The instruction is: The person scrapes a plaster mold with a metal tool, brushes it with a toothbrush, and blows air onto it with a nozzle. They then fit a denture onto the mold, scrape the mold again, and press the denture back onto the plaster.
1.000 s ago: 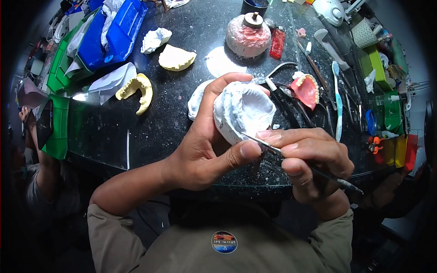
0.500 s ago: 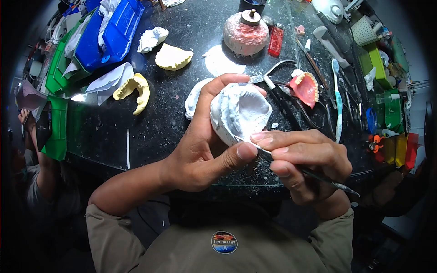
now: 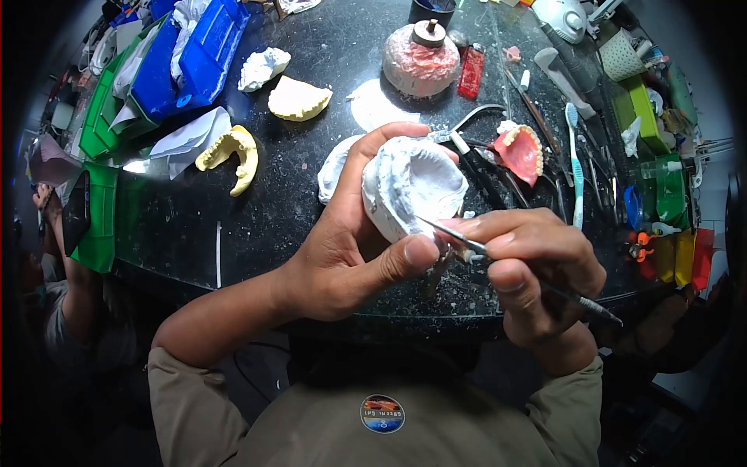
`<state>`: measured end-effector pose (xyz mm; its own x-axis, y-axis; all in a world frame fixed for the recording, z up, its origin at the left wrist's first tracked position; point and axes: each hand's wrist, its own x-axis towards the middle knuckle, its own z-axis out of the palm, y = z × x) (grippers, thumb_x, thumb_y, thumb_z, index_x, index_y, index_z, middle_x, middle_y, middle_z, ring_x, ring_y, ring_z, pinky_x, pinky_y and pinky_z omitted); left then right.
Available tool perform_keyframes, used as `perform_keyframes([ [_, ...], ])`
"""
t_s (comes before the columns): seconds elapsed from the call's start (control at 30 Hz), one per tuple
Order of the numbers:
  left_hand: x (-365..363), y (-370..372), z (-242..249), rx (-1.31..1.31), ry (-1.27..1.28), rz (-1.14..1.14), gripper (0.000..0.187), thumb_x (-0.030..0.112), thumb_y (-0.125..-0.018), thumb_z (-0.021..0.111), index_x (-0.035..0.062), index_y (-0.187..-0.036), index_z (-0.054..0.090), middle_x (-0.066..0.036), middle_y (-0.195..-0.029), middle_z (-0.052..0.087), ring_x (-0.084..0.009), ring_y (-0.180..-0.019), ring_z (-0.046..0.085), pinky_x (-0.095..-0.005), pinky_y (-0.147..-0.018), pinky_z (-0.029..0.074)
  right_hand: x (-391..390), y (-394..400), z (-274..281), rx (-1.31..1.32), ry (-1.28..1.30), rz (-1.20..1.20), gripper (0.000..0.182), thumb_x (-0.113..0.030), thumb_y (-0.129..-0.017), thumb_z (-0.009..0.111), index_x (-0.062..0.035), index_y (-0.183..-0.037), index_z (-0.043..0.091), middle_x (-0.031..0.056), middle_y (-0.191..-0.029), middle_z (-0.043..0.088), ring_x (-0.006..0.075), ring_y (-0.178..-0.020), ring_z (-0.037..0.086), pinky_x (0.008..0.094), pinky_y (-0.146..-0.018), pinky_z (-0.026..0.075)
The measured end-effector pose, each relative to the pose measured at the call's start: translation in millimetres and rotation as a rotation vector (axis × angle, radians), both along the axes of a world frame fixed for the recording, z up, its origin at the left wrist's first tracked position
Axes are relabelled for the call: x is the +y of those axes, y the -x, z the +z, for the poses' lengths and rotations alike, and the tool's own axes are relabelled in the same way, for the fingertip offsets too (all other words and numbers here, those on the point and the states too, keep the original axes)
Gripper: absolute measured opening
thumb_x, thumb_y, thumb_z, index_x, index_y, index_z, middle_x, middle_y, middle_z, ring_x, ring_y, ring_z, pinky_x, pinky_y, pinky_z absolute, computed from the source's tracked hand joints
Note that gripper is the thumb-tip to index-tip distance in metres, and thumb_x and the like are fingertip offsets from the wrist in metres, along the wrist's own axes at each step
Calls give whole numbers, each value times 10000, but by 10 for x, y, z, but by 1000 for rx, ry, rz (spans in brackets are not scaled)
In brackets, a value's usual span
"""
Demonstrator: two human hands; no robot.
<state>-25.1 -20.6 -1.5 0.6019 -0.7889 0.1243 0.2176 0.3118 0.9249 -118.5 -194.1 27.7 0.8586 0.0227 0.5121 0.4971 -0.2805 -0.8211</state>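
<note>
The left hand clasps a white dental cast, rough-ridged and hollowed. At the cast's lower right, the right hand pinches a metal carver.

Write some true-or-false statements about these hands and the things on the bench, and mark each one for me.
1. The left hand holds a white cast. True.
2. The right hand is empty. False: the right hand holds a slim metal tool.
3. A toothbrush lies on the dark bench. True.
4. The red lighter is inside a blue bin. False: the red lighter lies beside the round pink-stained pot.
5. The pink denture has teeth. True.
</note>
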Motion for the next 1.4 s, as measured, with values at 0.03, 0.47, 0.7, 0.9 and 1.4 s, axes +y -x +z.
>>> perform_keyframes([
  [0.03, 4, -2, 1, 2, -1, -6, 919, 369, -852, 686, 24, -1447, 77, -188, -1388, 379, -229, -1197, 490, -368, -1009, 406, 2, 9, 15, 16, 6, 13, 234, -44, -836, 703, -28, -1035, 581, 194, -978, 687, 260, -892, 686, 346, -769, 556],
  [0.47, -1, 17, -49, 31, 21, -21, 914, 310, -850, 696, 26, -1447, 65, -191, -1387, 376, -238, -1165, 516, -374, -1013, 405, 43, -4, 10, -32, 129, -15, 196, -143, -908, 621, 23, -955, 529, 238, -890, 665, 314, -833, 691, 412, -767, 585],
  [0.7, 10, 11, -65, 5, -11, -9, 894, 330, -857, 684, 17, -1440, 83, -192, -1379, 389, -231, -1179, 507, -364, -1016, 401, 93, -5, -3, -59, 174, -57, 166, -97, -896, 634, 22, -960, 538, 239, -898, 668, 301, -842, 694, 371, -748, 581],
  [0.9, 2, 11, -52, 22, -27, -12, 899, 350, -859, 679, 12, -1445, 87, -191, -1384, 394, -218, -1212, 482, -355, -1032, 380, 101, 5, -24, -88, 178, -89, 273, 2, -796, 724, -16, -1030, 585, 180, -956, 687, 257, -865, 702, 326, -716, 579],
  [1.4, 1, 9, 19, 72, -56, -45, 890, 321, -845, 693, -10, -1444, 124, -177, -1354, 438, -199, -1214, 474, -345, -1040, 358, 28, 10, 74, -53, 185, -74, 244, -28, -789, 742, -30, -1003, 625, 180, -944, 686, 245, -816, 706, 314, -671, 587],
])
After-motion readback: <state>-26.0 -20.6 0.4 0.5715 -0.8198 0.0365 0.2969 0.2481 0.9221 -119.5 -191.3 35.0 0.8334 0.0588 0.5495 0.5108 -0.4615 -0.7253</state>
